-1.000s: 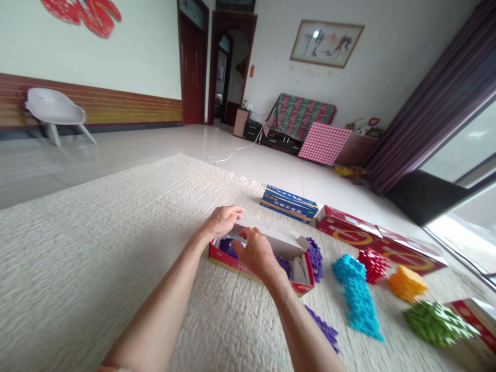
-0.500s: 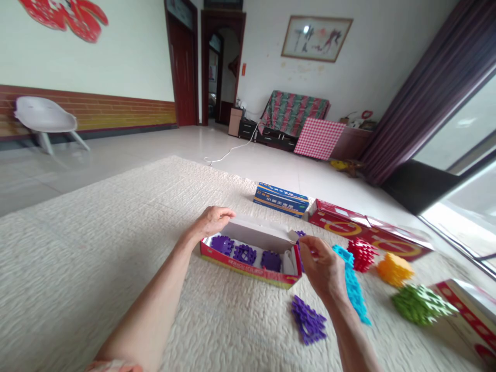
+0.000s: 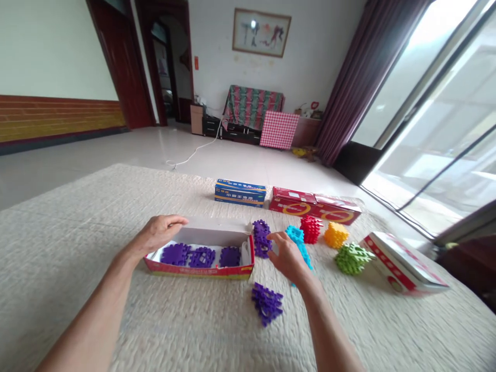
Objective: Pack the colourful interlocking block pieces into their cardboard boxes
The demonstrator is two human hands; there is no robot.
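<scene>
A long red cardboard box (image 3: 201, 273) lies with its lid up, and purple interlocking plastic pieces (image 3: 201, 257) rest on white lining inside it. My left hand (image 3: 160, 230) grips the back left edge of the box by the raised lid. Beyond the box's right end is a stack of purple pieces (image 3: 262, 238). My right hand (image 3: 287, 253) is beside this stack, fingers curved and apart, with nothing seen in them; whether its fingertips touch the stack I cannot tell. Closer to me lies another purple stack (image 3: 267, 304).
Blue (image 3: 300, 243), red (image 3: 310, 229), yellow (image 3: 336, 235) and green pieces (image 3: 352, 258) sit in groups to the right. A blue box (image 3: 240, 194) and red boxes (image 3: 315, 205) stand behind. Farther right, a white-and-red box (image 3: 406, 262) rests on the cream mat (image 3: 174, 330).
The view has turned right, so everything appears farther left. My right hand has moved off the box's right end flap, and its fingers have spread. My left hand stays at the box.
</scene>
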